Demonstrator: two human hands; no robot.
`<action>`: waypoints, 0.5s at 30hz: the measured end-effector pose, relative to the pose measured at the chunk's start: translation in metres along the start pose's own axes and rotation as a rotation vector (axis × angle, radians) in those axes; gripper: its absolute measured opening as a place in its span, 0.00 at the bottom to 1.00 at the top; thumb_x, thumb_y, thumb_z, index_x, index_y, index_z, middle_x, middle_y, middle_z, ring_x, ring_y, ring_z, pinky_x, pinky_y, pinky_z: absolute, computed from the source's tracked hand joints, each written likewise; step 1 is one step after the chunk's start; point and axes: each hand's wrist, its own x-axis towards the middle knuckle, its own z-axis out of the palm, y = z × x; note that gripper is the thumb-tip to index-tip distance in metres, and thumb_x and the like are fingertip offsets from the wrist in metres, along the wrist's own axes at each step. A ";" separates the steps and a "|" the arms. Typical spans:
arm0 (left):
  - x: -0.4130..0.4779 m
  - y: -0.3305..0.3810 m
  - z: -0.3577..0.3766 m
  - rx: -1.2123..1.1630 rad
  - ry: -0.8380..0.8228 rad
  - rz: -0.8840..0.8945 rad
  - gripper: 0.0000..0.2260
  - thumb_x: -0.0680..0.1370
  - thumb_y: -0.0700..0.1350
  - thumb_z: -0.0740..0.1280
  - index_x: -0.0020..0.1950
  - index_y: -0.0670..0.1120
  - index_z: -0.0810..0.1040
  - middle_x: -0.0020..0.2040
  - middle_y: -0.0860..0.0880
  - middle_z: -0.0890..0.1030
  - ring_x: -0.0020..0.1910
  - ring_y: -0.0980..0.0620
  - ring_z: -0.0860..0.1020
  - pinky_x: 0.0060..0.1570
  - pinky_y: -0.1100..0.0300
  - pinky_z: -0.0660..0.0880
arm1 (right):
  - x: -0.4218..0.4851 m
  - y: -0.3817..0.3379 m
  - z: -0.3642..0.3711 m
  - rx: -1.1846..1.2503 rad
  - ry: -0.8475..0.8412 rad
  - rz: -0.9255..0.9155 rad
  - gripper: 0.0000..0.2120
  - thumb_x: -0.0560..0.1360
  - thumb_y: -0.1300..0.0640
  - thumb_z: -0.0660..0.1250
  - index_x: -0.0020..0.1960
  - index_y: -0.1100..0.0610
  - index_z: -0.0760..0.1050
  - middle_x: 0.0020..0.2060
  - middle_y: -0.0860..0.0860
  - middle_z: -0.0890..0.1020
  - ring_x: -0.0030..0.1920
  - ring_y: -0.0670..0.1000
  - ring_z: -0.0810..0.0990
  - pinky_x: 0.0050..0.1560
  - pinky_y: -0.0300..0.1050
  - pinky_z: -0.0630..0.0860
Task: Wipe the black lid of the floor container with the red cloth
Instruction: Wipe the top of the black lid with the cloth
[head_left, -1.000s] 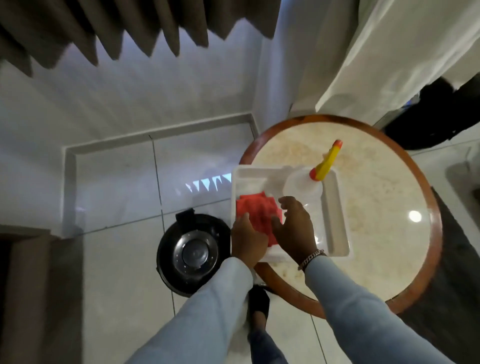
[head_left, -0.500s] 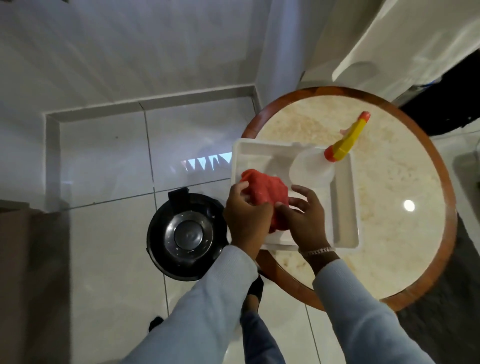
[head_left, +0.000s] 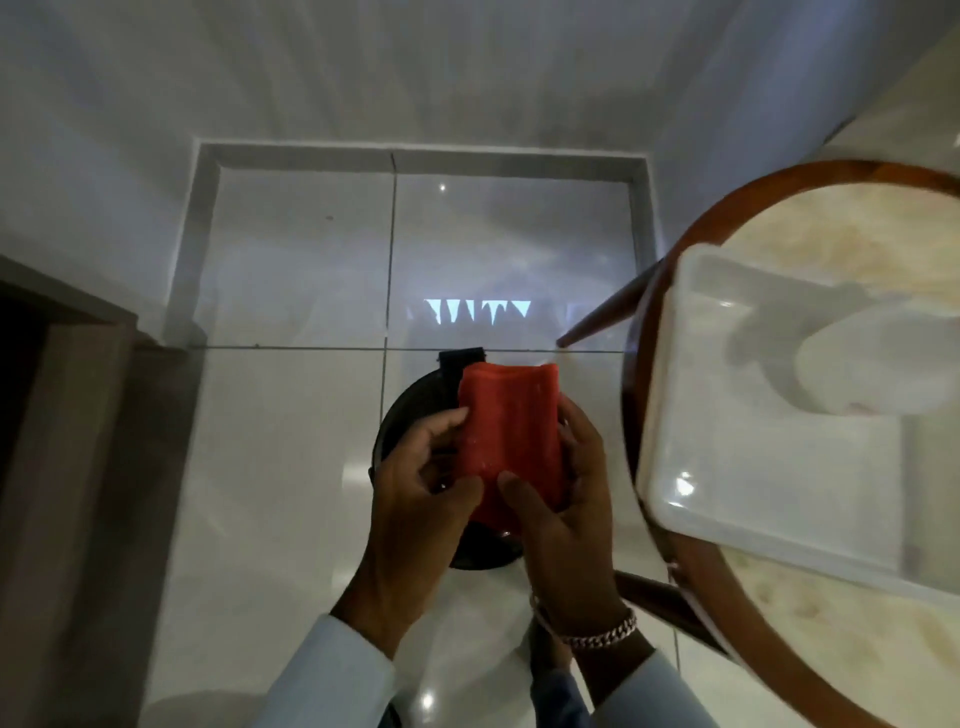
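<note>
The red cloth (head_left: 506, 426) is held folded and upright between both hands, above the floor container. My left hand (head_left: 421, 499) grips its left edge with thumb and fingers. My right hand (head_left: 561, 499) grips its right edge and lower part. Beneath them stands the round floor container with its black lid (head_left: 410, 410); only the lid's left rim, its rear hinge tab (head_left: 461, 358) and a bit of the front edge show. The cloth and hands hide the middle of the lid.
A round table with a wooden rim (head_left: 670, 260) stands close on the right, one leg (head_left: 602, 317) slanting toward the container. On it sits a white plastic tray (head_left: 727, 467) holding a clear bottle (head_left: 872, 369). White floor tiles lie around the container; a dark doorway is at far left.
Both hands lifted the red cloth out of the white tray and carried it left, over the floor container. The view has swung left and down toward the container.
</note>
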 end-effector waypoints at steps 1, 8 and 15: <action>0.009 -0.017 -0.003 0.046 0.003 0.021 0.23 0.73 0.28 0.68 0.64 0.47 0.76 0.58 0.46 0.82 0.57 0.47 0.81 0.51 0.60 0.82 | 0.005 0.019 0.007 -0.059 0.023 -0.043 0.32 0.74 0.70 0.69 0.72 0.50 0.64 0.67 0.45 0.72 0.66 0.49 0.75 0.60 0.63 0.80; 0.060 -0.126 -0.012 0.197 -0.052 0.224 0.29 0.75 0.32 0.70 0.72 0.49 0.66 0.63 0.46 0.78 0.60 0.53 0.78 0.55 0.68 0.77 | 0.045 0.142 0.011 -0.463 0.085 -0.282 0.21 0.74 0.61 0.65 0.66 0.54 0.71 0.67 0.57 0.73 0.67 0.59 0.73 0.61 0.66 0.76; 0.101 -0.192 -0.080 0.502 -0.308 0.312 0.58 0.65 0.59 0.77 0.77 0.61 0.34 0.81 0.59 0.42 0.80 0.58 0.47 0.76 0.57 0.56 | 0.070 0.179 0.006 -1.018 0.111 -0.477 0.22 0.73 0.48 0.63 0.65 0.54 0.74 0.70 0.59 0.72 0.71 0.64 0.68 0.69 0.62 0.65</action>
